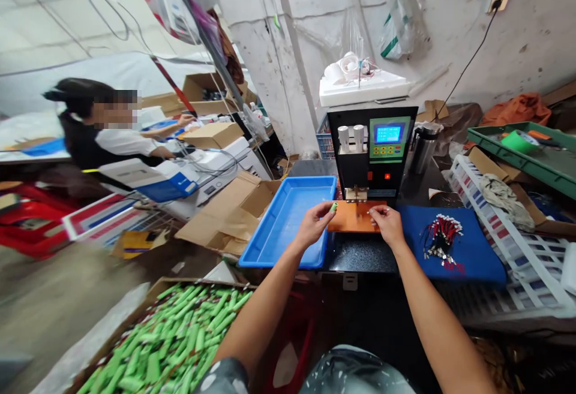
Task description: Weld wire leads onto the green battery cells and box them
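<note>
My left hand is closed with thumb and fingers around a small green cylindrical battery cell, its end pointing up. My right hand is pinched at the right side of an orange work plate; what sits between its fingertips is too small to make out. Between and behind both hands stands a black spot-welding machine with a lit blue display, its electrodes just above the plate. To the right, a bundle of red and black wire leads with white connectors lies on a blue cloth.
A blue tray is left of the machine, beside an open cardboard box. Many green cells fill a box at lower left. A white crate and green tray stand right. Another person sits at far left.
</note>
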Demonstrator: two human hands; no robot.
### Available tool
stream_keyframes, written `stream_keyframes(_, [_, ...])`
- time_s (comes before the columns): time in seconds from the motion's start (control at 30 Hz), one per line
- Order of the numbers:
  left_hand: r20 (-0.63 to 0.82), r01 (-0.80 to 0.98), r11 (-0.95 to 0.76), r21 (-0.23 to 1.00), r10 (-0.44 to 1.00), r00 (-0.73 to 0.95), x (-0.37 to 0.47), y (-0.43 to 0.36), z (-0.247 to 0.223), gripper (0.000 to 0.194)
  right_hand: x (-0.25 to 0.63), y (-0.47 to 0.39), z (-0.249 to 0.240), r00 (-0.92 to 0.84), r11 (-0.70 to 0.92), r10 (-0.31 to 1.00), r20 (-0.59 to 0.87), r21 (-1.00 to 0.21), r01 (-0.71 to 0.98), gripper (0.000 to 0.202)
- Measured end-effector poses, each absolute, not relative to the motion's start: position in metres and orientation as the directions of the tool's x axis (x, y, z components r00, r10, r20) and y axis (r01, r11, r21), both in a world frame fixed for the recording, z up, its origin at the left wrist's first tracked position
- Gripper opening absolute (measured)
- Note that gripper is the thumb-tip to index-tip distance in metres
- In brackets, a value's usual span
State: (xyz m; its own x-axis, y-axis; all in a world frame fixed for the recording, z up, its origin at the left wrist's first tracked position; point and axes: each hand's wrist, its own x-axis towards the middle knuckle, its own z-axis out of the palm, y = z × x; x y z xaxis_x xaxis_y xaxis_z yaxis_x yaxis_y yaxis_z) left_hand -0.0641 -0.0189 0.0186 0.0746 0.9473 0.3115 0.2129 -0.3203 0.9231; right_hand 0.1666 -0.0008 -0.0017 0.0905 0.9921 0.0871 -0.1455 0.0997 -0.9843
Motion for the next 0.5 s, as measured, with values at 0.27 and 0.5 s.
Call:
stream_keyframes(0.27, [0.311,0.442,-0.290,0.849,0.950,0.027,-0.020,-0.009,0.011,0.021,0.167,-0.001,-0.001,0.098,0.104,0.991,0.092,-0.987,-0.123,0.046])
stream_keyframes(0.5, [0.272,0.278,-0.268,0.922,0.962,0.024,-0.012,-0.008,0.012,0.019,0.167,-0.002,0.000,0.093,0.089,0.992,0.079,-0.990,-0.108,0.044])
